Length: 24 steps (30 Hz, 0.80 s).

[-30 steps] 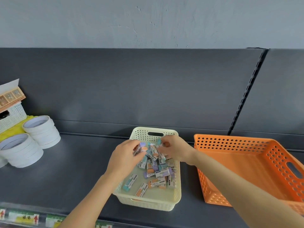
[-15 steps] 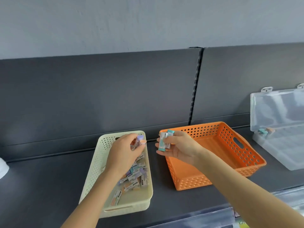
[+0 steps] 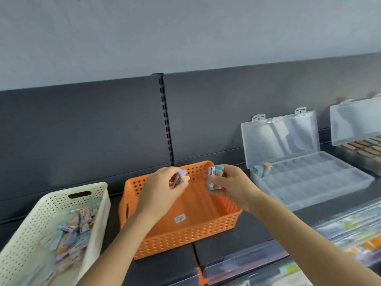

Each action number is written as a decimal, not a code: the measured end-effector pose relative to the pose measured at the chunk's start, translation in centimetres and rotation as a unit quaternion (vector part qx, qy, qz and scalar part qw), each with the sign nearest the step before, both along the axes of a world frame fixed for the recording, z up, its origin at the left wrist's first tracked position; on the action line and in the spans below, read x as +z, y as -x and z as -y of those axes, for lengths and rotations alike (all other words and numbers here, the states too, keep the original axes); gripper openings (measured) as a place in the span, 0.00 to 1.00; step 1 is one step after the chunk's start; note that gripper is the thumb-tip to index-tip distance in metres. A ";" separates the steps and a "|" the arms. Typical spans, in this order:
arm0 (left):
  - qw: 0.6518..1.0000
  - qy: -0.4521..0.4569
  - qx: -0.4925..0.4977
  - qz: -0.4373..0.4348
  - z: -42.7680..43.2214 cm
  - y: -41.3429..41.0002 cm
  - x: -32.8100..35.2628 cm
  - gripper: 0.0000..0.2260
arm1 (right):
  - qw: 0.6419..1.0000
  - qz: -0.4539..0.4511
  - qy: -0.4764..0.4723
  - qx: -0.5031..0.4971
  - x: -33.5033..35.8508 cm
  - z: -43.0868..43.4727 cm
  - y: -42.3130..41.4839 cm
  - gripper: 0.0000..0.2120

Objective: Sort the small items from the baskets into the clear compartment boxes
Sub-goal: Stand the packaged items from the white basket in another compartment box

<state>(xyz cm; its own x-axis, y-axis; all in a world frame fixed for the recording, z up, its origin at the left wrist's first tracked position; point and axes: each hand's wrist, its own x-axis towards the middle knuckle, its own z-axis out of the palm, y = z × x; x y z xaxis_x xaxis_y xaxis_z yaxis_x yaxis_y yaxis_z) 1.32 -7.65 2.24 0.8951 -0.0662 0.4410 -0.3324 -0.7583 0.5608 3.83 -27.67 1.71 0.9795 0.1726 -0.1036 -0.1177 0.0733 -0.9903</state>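
My left hand [image 3: 159,193] pinches a few small erasers [image 3: 181,178], purple and orange tipped, above the orange basket [image 3: 185,238]. My right hand [image 3: 233,185] grips a few teal-ended erasers [image 3: 214,176] over the same basket's right side. The cream basket [image 3: 31,232] at the lower left holds a heap of loose erasers [image 3: 70,236]. To the right stands a clear compartment box [image 3: 313,180] with its lid up and a couple of erasers [image 3: 261,168] in its back-left cell.
A second open clear box [image 3: 356,124] holding rows of tan and brown items sits at the far right. The orange basket has only a small label on its floor. A shelf upright with slots [image 3: 165,120] rises behind. Price labels line the front edge.
Both hands have carried their erasers to the right, away from the cream basket and over the orange one. The view has swung right, bringing both clear boxes into sight.
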 end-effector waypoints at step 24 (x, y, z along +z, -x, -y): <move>0.995 0.050 -0.067 -0.048 22.9 -9.3 -4.0 0.06 | 0.962 -0.006 0.191 -0.195 -3.6 24.2 -6.8 0.02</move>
